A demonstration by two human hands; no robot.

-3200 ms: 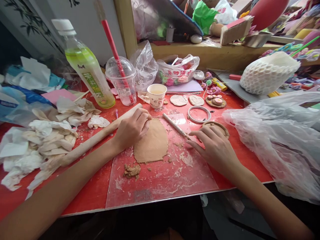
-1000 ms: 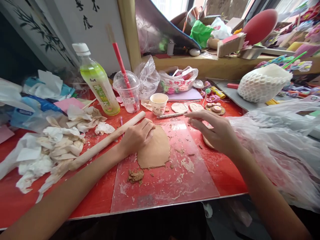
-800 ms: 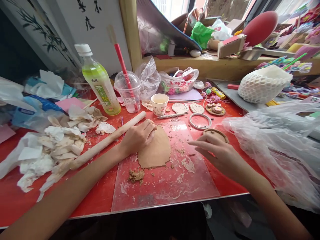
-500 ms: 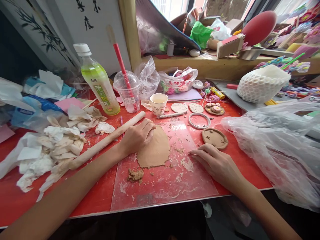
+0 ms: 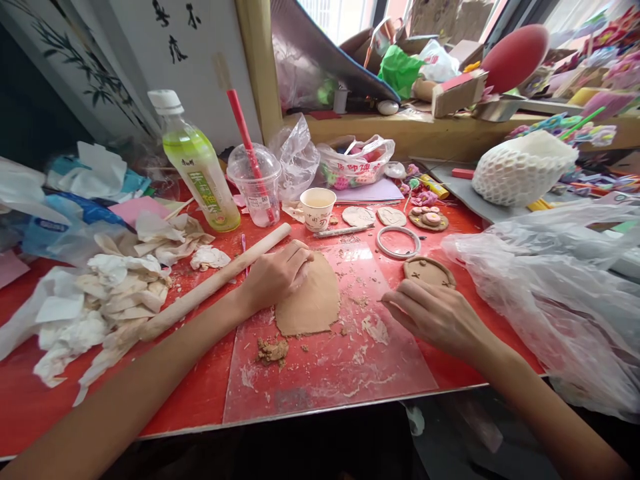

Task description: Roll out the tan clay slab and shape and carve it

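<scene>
A flat clay slab (image 5: 313,303) with a rounded top lies on a clear plastic mat (image 5: 340,387). Over the slab's upper left edge is my left hand (image 5: 280,272), its fingers curled together. What they hold, if anything, is hidden. My right hand (image 5: 427,310) hovers by the mat's right side, thumb and fingertips pinched; whatever is between them is too small to name. Partly behind it sits a round clay disc (image 5: 425,270) with a raised rim and small marks. A crumbly clay lump (image 5: 273,351) lies below the slab.
A wooden rolling pin (image 5: 215,283) lies left of my left hand, by crumpled tissues (image 5: 125,287). Behind the slab stand a paper cup (image 5: 317,215), a plastic cup (image 5: 255,193) and a drink bottle (image 5: 197,173). A ring (image 5: 399,252) and plastic bags (image 5: 540,280) are right.
My right hand has lifted slightly and its fingers have drawn together into a pinch, covering more of the clay disc. My left hand stays nearly still at the slab.
</scene>
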